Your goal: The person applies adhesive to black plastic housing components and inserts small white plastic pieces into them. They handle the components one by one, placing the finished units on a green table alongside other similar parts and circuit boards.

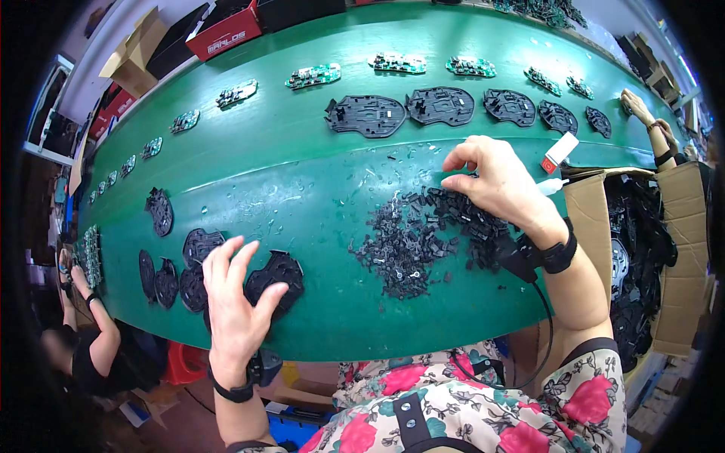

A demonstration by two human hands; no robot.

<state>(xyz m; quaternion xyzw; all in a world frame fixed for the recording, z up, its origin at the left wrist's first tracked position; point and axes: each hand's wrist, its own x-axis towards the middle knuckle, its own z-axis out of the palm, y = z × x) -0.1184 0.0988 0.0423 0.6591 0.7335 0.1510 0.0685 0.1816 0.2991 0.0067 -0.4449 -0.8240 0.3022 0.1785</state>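
Note:
My left hand (234, 298) lies flat with fingers spread on a black plastic shell (278, 273) at the near edge of the green belt (302, 166). More black shells (181, 275) are stacked just left of it. My right hand (498, 181) hovers over a heap of small black plastic parts (411, 238), thumb and forefinger pinched together; whether a part sits between them is too small to tell. Both wrists wear black bands, and a cable runs from the right one.
A row of black shells (442, 106) and a row of green circuit boards (313, 75) lie farther back on the belt. A cardboard box (680, 249) of black shells stands at right. Other people's hands (638, 106) work at far right and at lower left (72, 279). Boxes (223, 34) line the back.

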